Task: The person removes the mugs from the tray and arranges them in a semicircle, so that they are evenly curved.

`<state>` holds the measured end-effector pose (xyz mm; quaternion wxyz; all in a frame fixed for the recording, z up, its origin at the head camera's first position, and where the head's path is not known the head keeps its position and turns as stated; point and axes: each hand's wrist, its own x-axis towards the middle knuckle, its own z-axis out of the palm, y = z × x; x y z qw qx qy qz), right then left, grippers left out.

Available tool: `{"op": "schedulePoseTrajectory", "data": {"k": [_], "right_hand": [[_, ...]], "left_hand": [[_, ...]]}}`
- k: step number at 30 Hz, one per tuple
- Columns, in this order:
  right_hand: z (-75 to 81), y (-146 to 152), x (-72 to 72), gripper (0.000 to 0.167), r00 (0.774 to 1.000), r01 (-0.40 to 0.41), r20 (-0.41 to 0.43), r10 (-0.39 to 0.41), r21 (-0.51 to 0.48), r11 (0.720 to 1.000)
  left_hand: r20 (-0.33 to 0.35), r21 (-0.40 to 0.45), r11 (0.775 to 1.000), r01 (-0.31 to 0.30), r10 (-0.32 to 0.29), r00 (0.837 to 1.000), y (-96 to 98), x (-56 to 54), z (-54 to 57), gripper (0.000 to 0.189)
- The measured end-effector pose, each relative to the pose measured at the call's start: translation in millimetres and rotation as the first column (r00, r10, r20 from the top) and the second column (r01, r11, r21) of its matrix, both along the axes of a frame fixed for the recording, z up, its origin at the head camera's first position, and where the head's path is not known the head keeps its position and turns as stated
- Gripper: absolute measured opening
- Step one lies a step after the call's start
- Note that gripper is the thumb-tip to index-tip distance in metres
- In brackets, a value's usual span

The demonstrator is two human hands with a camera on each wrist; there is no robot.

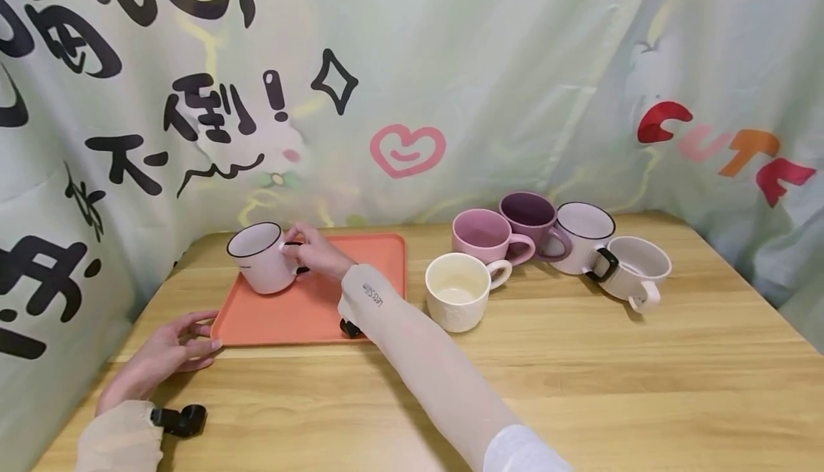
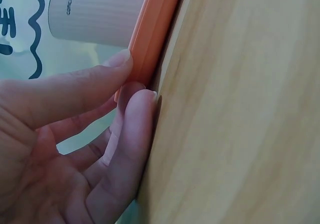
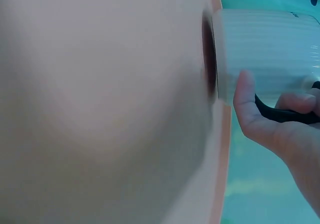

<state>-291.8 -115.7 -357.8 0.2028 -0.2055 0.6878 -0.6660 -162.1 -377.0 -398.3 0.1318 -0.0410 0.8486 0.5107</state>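
My right hand grips a white enamel-style mug by its black handle. The mug has a dark rim and stands upright over the back left part of an orange tray. In the right wrist view the base of the mug is close over the tray surface, with a dark shadow beside it. At the tray's front left corner, my left hand pinches the edge. The left wrist view shows the thumb on top of the tray rim and fingers beneath it.
Right of the tray stand a cream mug, a pink mug, a purple mug, a second white mug with a black handle and an off-white cup. A printed curtain hangs behind the wooden table.
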Motion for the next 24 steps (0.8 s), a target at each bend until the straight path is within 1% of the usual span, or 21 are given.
{"op": "schedulePoseTrajectory", "data": {"k": [5,8,16,24], "right_hand": [[3.3,6.3,4.0,0.004,0.999,0.033,-0.004,-0.033,-0.020,0.999],[8.1,11.5,7.3,0.007,0.999,0.049,0.002,-0.049,-0.052,0.997],[34.4,31.2,25.1,0.007,0.994,0.107,-0.015,-0.109,-0.111,0.988],[53.8,43.7,37.2,0.008,0.992,0.106,-0.055,-0.115,-0.148,0.983]], "left_hand": [[-0.010,-0.009,1.000,0.002,-0.002,1.000,-1.2,-0.4,1.3,0.074],[-0.010,0.000,1.000,0.003,-0.003,1.000,0.5,-0.7,0.4,0.074],[-0.014,0.017,1.000,0.018,-0.018,1.000,4.4,-2.3,0.9,0.073],[-0.011,-0.002,1.000,0.027,-0.027,1.000,0.2,0.1,0.6,0.073]]}}
